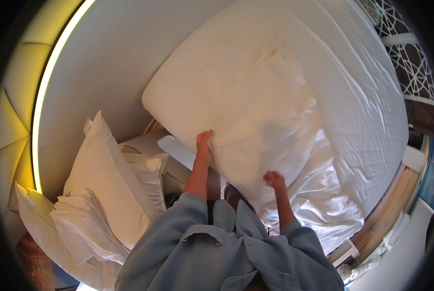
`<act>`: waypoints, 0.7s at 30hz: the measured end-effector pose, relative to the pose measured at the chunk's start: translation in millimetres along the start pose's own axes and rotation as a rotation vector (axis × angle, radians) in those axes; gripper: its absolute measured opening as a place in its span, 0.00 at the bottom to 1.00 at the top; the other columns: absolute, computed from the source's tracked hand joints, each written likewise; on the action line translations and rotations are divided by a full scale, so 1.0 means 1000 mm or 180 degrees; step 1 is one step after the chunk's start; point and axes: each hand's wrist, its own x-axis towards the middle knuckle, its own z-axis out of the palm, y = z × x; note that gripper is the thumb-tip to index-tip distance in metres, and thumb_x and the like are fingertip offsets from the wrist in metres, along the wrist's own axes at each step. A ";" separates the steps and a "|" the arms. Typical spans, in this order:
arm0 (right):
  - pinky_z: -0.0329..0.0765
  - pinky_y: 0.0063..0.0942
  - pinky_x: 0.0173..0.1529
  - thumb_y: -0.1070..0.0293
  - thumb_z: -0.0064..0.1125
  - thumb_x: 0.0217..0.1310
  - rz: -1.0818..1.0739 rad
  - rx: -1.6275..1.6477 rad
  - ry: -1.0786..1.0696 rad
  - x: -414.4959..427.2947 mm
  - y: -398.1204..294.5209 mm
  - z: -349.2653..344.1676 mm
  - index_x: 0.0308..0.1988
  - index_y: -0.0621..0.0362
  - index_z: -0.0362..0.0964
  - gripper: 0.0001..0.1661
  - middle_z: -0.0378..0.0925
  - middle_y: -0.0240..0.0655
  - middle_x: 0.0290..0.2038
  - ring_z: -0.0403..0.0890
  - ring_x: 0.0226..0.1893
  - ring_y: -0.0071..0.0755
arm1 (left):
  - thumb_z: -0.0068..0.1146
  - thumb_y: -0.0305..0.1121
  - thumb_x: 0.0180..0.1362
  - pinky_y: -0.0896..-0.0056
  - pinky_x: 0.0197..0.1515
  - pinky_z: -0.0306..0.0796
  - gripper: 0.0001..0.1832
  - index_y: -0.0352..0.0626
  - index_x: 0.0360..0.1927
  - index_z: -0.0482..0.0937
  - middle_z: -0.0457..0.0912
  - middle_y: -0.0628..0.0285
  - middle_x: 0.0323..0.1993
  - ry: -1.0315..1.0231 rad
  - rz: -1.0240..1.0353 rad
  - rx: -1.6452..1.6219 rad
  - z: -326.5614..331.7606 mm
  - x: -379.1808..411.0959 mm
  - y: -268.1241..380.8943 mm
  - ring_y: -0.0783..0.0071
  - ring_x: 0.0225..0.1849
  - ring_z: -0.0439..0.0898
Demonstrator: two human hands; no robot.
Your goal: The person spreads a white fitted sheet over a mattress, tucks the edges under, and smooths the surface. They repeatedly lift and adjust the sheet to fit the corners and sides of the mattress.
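A white duvet or similar thick white bedding (253, 120) lies bunched over a mattress (362, 109) covered with a white sheet. At the bedding's left edge, my left hand (204, 139) is closed on the white fabric. My right hand (274, 179) rests at or just above the lower middle of the same bedding, its fingers curled; whether it grips the fabric is unclear. Loose shiny folds of white fabric (322, 207) spread to the right of my right forearm.
White pillows (108, 174) and folded white linen (82, 222) are piled at the left. A grey wall (104, 72) with a bright light strip (42, 98) runs behind them. White lattice panels (413, 69) stand at the far right, above a wooden surface (388, 214).
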 end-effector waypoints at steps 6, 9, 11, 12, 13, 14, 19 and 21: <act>0.69 0.16 0.26 0.57 0.58 0.56 0.0566 0.1352 0.0940 0.127 -0.123 0.021 0.35 0.61 0.69 0.18 0.75 0.34 0.28 0.74 0.25 0.23 | 0.66 0.37 0.45 0.68 0.37 0.71 0.32 0.39 0.50 0.62 0.72 0.57 0.36 0.0643 0.0347 0.0169 0.101 0.066 0.064 0.69 0.35 0.74; 0.67 0.17 0.26 0.57 0.63 0.52 0.0714 0.1838 0.1172 0.147 -0.141 0.029 0.29 0.61 0.66 0.19 0.72 0.31 0.23 0.71 0.23 0.22 | 0.67 0.37 0.44 0.68 0.37 0.71 0.31 0.36 0.48 0.65 0.74 0.56 0.37 0.0500 -0.0031 0.0320 0.129 0.093 0.093 0.68 0.36 0.74; 0.66 0.17 0.25 0.58 0.63 0.52 0.0635 0.2122 0.1213 0.153 -0.147 0.029 0.28 0.60 0.65 0.19 0.70 0.30 0.22 0.69 0.22 0.21 | 0.68 0.37 0.43 0.69 0.35 0.70 0.28 0.36 0.45 0.68 0.74 0.57 0.36 0.0197 -0.0563 0.0048 0.137 0.105 0.108 0.71 0.35 0.74; 0.65 0.17 0.25 0.59 0.64 0.51 0.0503 0.1894 0.1265 0.152 -0.161 0.039 0.29 0.59 0.65 0.18 0.69 0.30 0.22 0.69 0.21 0.21 | 0.67 0.37 0.43 0.68 0.36 0.71 0.27 0.36 0.45 0.69 0.75 0.57 0.36 0.0212 -0.0490 0.0229 0.139 0.111 0.111 0.69 0.36 0.74; 0.65 0.17 0.25 0.60 0.65 0.50 0.0390 0.1665 0.1312 0.146 -0.180 0.054 0.29 0.59 0.65 0.18 0.69 0.29 0.22 0.68 0.21 0.21 | 0.67 0.37 0.44 0.67 0.37 0.71 0.27 0.36 0.45 0.70 0.75 0.57 0.37 0.0243 -0.0425 0.0417 0.139 0.116 0.111 0.68 0.37 0.75; 0.64 0.17 0.24 0.60 0.66 0.49 0.0266 0.1429 0.1377 0.143 -0.192 0.062 0.30 0.58 0.65 0.18 0.68 0.28 0.22 0.68 0.21 0.20 | 0.66 0.37 0.44 0.66 0.37 0.72 0.26 0.36 0.45 0.71 0.76 0.56 0.37 0.0253 -0.0375 0.0601 0.140 0.121 0.110 0.67 0.38 0.76; 0.64 0.19 0.25 0.59 0.68 0.45 -0.0193 0.1380 0.2648 0.191 -0.159 0.057 0.34 0.56 0.67 0.20 0.70 0.28 0.25 0.67 0.21 0.19 | 0.64 0.35 0.48 0.59 0.42 0.72 0.27 0.36 0.50 0.69 0.76 0.55 0.43 -0.0638 -0.0559 -0.0466 0.134 0.143 0.107 0.61 0.44 0.76; 0.67 0.20 0.27 0.59 0.67 0.46 -0.0019 0.1541 0.2846 0.203 -0.150 0.044 0.37 0.57 0.68 0.21 0.72 0.29 0.28 0.69 0.24 0.20 | 0.63 0.34 0.49 0.58 0.44 0.72 0.26 0.36 0.51 0.69 0.75 0.55 0.44 -0.0799 -0.0374 -0.0577 0.135 0.136 0.118 0.61 0.44 0.76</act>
